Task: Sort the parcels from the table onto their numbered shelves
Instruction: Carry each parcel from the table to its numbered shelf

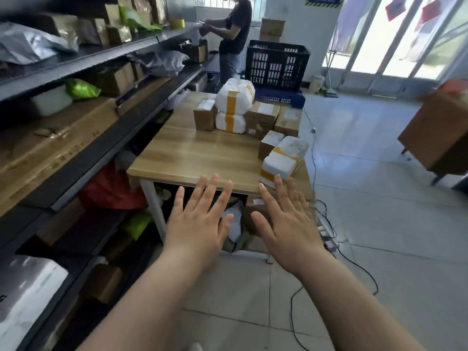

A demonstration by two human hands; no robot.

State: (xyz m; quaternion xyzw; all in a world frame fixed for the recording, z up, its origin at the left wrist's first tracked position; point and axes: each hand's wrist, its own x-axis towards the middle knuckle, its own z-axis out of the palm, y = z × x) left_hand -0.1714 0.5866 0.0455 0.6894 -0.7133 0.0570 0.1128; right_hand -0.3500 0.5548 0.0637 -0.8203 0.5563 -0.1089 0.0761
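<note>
A wooden table (192, 155) stands ahead with parcels on its far and right parts. Two white foam parcels with yellow tape (234, 107) are stacked at the far end among brown cardboard boxes (262, 117). Nearer, at the right edge, lies another white taped foam parcel (279, 167) beside a small brown box (269, 143). My left hand (198, 221) and my right hand (286, 221) are stretched out flat in front of the table's near edge, fingers spread, holding nothing. Dark metal shelves (96, 145) full of parcels run along the left.
A person (231, 36) stands at the far end of the shelves. A black crate (277, 63) sits on a blue one behind the table. Bags and boxes lie under the table. Cables (329, 231) trail over the tiled floor. A wooden cabinet (440, 133) stands at the right.
</note>
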